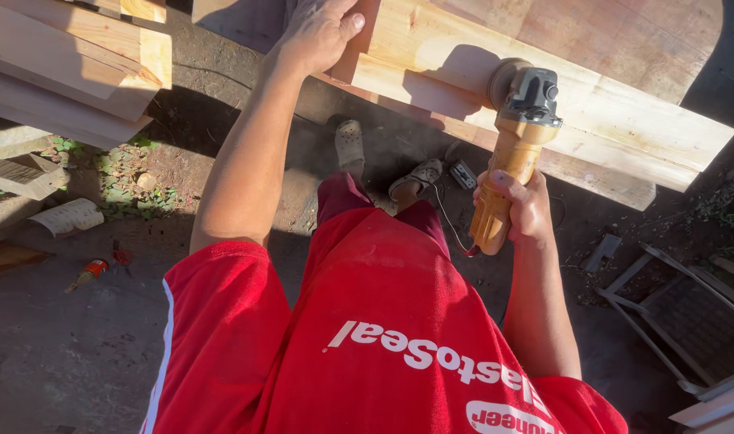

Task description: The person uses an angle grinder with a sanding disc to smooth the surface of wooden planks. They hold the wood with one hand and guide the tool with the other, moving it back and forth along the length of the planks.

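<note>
1. The ground (77, 354) is bare, dark packed earth, much of it in shadow.
2. Strong sunlight falls from one side and throws hard shadows.
3. A stack of pale wooden boards (77, 64) lies at the upper left.
4. A small patch of green weeds (126, 173) grows below that stack.
5. A metal frame (664, 321) lies on the ground at the lower right.
6. A small orange-tipped object (89, 272) lies on the dirt at the left.

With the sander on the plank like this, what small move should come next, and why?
Probably slide the yellow angle grinder along the wooden plank towards its far end. The right hand grips its handle, its disc sits on the plank, and the left hand braces the wood.
</note>
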